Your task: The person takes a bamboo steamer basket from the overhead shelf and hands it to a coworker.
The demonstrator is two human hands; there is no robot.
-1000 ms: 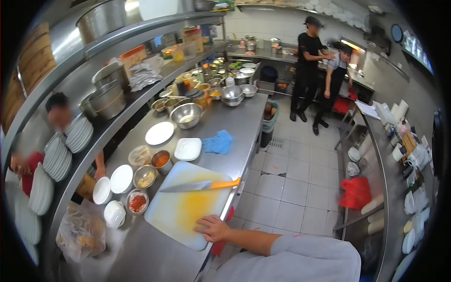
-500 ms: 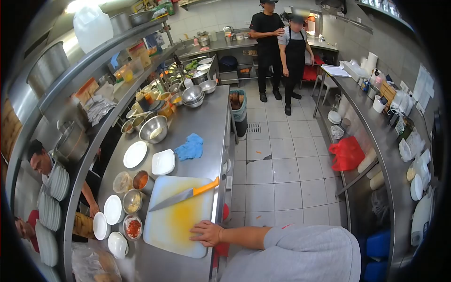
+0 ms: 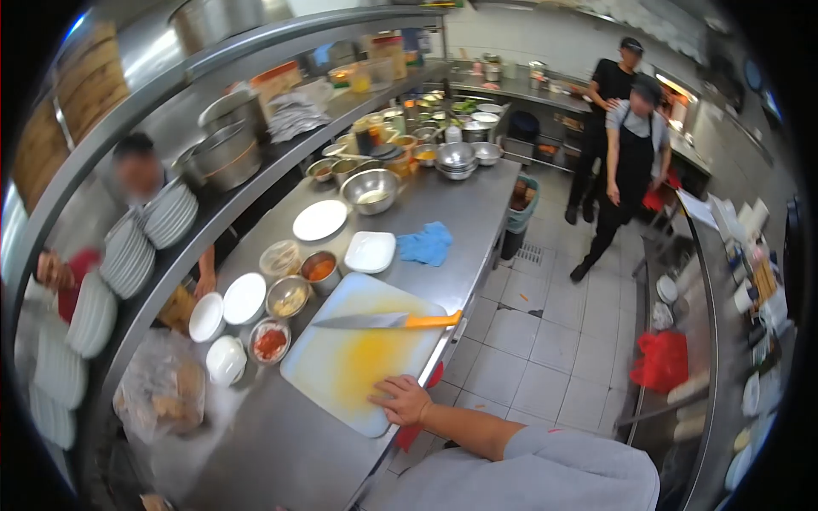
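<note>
- Resting palm-down near the edge of the pale cutting board [image 3: 319,379], our right hand [image 3: 404,400] has its fingers loosely apart and closed on nothing; our left hand is out of view, so we cannot tell how its fingers stand.
- We see the knife [image 3: 388,321] lying across the same board, clear of our fingers, its orange handle reaching the aisle-side edge; a yellow stain [image 3: 366,358] spreads between knife and hand.
- Against 0.5 s ago, our view tilts and shifts, yet hand and knife keep their places on the board, so we judge the work there to be paused.
- The plainest change is in the aisle: a co-worker in a dark apron [image 3: 635,149] now has 1 foot well forward, with a co-worker in black [image 3: 608,82] just behind. We judge that this leaves the board's contents unaffected.
- Beside the board we have 3 vessels: a bowl of red pieces [image 3: 270,342], a bowl of pale pieces [image 3: 288,297] and an orange-filled container [image 3: 320,271].
</note>
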